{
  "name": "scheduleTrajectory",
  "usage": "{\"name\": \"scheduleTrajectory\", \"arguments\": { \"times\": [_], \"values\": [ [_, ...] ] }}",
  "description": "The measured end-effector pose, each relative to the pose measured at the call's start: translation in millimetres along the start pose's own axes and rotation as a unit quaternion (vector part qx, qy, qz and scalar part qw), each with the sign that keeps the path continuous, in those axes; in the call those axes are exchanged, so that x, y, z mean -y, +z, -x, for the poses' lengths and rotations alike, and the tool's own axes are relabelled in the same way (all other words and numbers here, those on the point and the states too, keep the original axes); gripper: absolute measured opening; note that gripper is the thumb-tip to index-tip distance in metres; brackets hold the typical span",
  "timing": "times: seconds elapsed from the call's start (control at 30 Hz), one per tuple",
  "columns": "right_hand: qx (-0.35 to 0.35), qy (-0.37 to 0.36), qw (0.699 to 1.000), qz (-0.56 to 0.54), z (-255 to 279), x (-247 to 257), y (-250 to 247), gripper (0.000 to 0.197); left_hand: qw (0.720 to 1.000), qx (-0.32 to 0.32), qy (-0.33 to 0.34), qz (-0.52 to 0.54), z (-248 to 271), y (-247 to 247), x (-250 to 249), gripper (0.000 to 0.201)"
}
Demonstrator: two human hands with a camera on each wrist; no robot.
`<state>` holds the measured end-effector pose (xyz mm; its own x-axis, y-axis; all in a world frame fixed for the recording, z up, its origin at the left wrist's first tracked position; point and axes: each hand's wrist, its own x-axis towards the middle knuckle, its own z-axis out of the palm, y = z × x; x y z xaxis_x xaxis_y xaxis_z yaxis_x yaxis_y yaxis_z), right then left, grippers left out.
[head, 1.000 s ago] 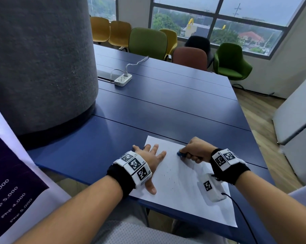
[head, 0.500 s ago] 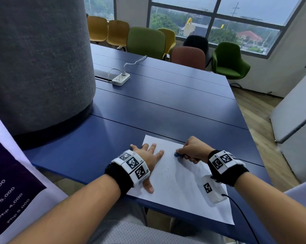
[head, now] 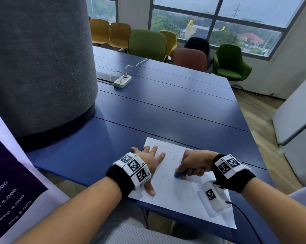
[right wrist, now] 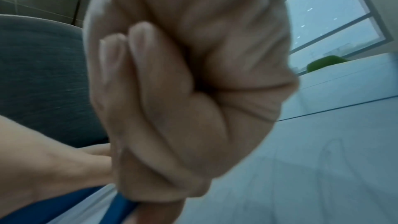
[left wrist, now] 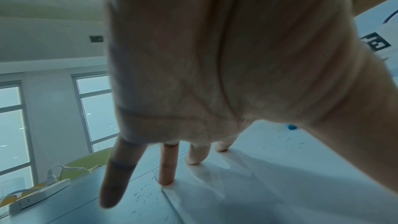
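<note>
**While left hand (head: 149, 163) pins paper (head: 180, 196), right hand (head: 195, 162) pinches eraser (head: 179, 174) on it**

Nearest, far left: banner (head: 11, 173) with printed Php prices.

Paper lies along the near edge of the table (head: 166, 111). A white box (head: 213, 196) with a black-and-white tag sits under the right wrist, cable running off it. Can't tell if it touches the paper or sits just above.

Left hand: flat, palm down, fingers straight and spread, holding nothing. It straddles the paper's left edge, with the thumb and inner fingers on the sheet and the little finger off it on the table.

Right hand: just right of the left, not touching it. Fingers are curled, thumb and index clamped on the blue eraser. The eraser touches the paper about mid-sheet, between the two hands. The right wrist view is too blurred to show the grip.

Dark specks (left wrist: 142, 192) are scattered on the sheet and by its far-left corner.

Further out: blue table top with seams, grey pillar (head: 39, 67) at its left side. A white power strip (head: 122, 81) with a cable lies past the pillar, well apart from the paper. At the far end is a row of yellow, green, red-brown and black chairs (head: 147, 43), with windows (head: 236, 20) behind.
</note>
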<state>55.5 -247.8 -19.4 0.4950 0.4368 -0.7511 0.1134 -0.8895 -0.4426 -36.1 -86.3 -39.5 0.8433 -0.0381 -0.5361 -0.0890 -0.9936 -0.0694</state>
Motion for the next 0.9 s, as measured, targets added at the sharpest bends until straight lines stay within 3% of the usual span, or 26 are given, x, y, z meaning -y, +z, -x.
{"name": "scheduleTrajectory", "arguments": {
  "times": [0.03,0.13,0.17,0.3,0.33,0.47,0.5,0.63,0.67,0.8,0.83,0.9],
  "values": [
    [-0.011,0.000,1.000,-0.008,-0.8,0.0,-1.9,0.026,1.000,0.001,0.000,0.000,0.1,-0.1,0.1,0.141],
    [-0.161,-0.018,0.984,-0.068,-14.3,-2.8,-11.9,0.023,1.000,0.002,0.003,0.003,-0.4,0.5,0.6,0.140],
    [-0.177,-0.019,0.981,-0.077,-16.2,-3.7,-13.1,0.023,1.000,0.002,0.004,0.004,-0.5,0.9,0.6,0.140],
    [-0.027,0.012,0.999,-0.044,-6.6,-3.1,-4.7,0.023,1.000,0.002,0.000,0.000,-0.3,1.1,0.0,0.141],
    [-0.021,0.014,0.999,-0.048,-6.3,-2.4,-4.7,0.023,1.000,0.002,-0.001,-0.002,-0.3,0.9,0.0,0.141],
    [-0.178,-0.011,0.973,-0.149,-22.8,-3.6,-14.1,0.019,1.000,-0.001,0.003,0.003,-0.9,2.0,0.9,0.140],
    [-0.186,-0.012,0.970,-0.155,-24.3,-4.1,-14.2,0.019,1.000,-0.001,0.003,0.004,-0.7,2.3,0.9,0.140],
    [-0.061,0.015,0.994,-0.091,-10.3,-0.5,-3.7,0.021,1.000,0.001,-0.002,-0.003,-0.2,1.0,-0.8,0.139],
    [-0.058,0.017,0.995,-0.085,-10.6,0.3,-4.7,0.021,1.000,0.001,-0.003,-0.005,-0.1,0.3,-1.0,0.139],
    [-0.200,-0.008,0.970,-0.138,-24.2,-1.3,-17.2,0.018,1.000,0.001,0.002,0.005,0.5,1.1,0.2,0.139],
    [-0.195,-0.008,0.971,-0.137,-24.8,-2.2,-16.5,0.021,1.000,0.001,0.002,0.006,0.4,1.6,0.5,0.139],
    [-0.113,0.001,0.988,-0.109,-17.8,-2.6,-9.8,0.026,1.000,0.003,-0.001,0.006,-0.6,1.4,0.9,0.140]
  ]
}}
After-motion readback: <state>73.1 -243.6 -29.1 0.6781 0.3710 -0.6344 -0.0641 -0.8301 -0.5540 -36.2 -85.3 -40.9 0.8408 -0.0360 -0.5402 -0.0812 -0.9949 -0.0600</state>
